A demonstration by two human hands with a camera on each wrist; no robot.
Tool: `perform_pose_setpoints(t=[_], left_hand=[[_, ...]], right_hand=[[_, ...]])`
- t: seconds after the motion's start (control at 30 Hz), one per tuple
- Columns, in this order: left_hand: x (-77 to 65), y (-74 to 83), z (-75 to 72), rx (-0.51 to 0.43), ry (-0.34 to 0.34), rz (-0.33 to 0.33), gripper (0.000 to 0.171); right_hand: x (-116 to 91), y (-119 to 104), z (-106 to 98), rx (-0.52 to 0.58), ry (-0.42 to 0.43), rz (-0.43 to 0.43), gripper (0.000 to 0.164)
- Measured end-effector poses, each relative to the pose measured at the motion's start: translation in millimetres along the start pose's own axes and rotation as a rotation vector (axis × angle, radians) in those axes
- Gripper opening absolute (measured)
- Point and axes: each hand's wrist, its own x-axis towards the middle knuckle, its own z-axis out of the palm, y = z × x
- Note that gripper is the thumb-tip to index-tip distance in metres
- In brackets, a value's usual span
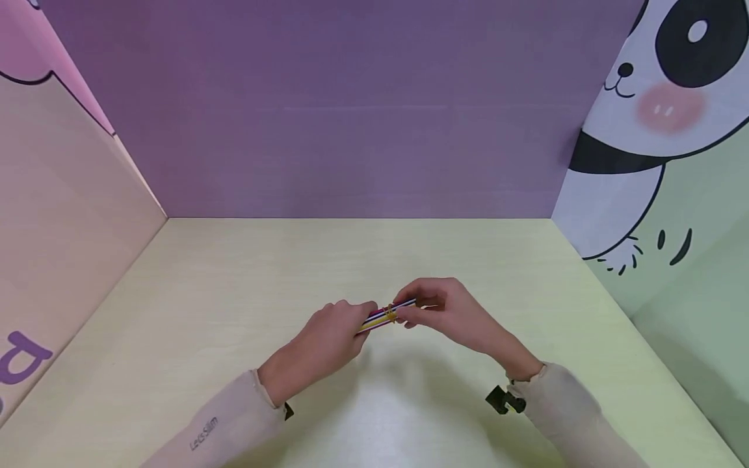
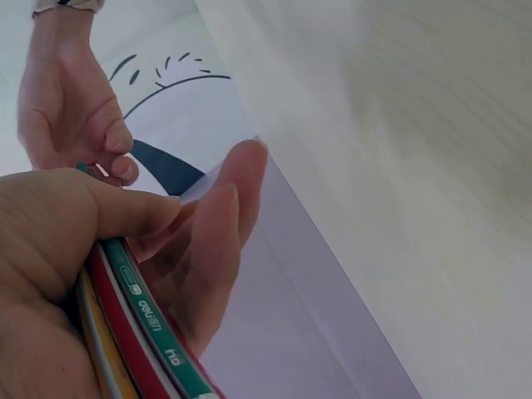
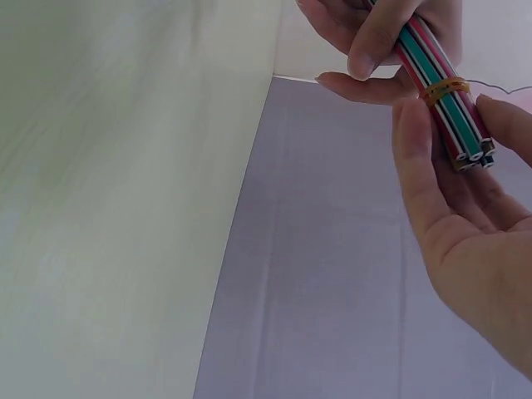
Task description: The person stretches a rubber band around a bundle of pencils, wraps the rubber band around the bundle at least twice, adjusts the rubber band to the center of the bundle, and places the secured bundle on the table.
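A bundle of striped pencils (image 1: 374,320) is held in the air over the table, in green, red and yellow with white stripes. My left hand (image 1: 330,338) grips it around the middle, thumb laid along it in the left wrist view. A yellowish rubber band (image 3: 445,90) is wound around the bundle close to its far end. At that end my right hand (image 1: 453,315) pinches at the band, its thumb and fingers on both sides of the bundle. The pencils' flat ends (image 3: 475,158) show between the right fingers in the right wrist view.
The pale wooden table (image 1: 263,260) spreads under both hands. A purple panel (image 1: 351,130) stands at the back, a pinkish panel (image 1: 58,195) at the left and a green panel with a panda drawing (image 1: 690,195) at the right. Dark wrist mounts (image 1: 506,400) show by the sleeves.
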Motion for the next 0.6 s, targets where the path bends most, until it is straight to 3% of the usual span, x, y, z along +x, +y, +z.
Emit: perform_pose_setpoints(t=[0.33, 0.47, 0.6], left_hand=[[-0.4, 0.5, -3.0, -0.019, -0.041, 0.004, 0.006], [1.5, 1.1, -1.7, -0.054, -0.081, 0.018, 0.007], [4.9, 2.0, -0.5, -0.051, -0.047, 0.04, 0.01]], right_hand=[[6.1, 10.6, 2.5, 0.152, -0.054, 0.037, 0.018], [10.5, 11.9, 8.8, 0.13, -0.103, 0.058, 0.02], [14.1, 7.9, 11.1, 0.075, -0.097, 0.08, 0.022]])
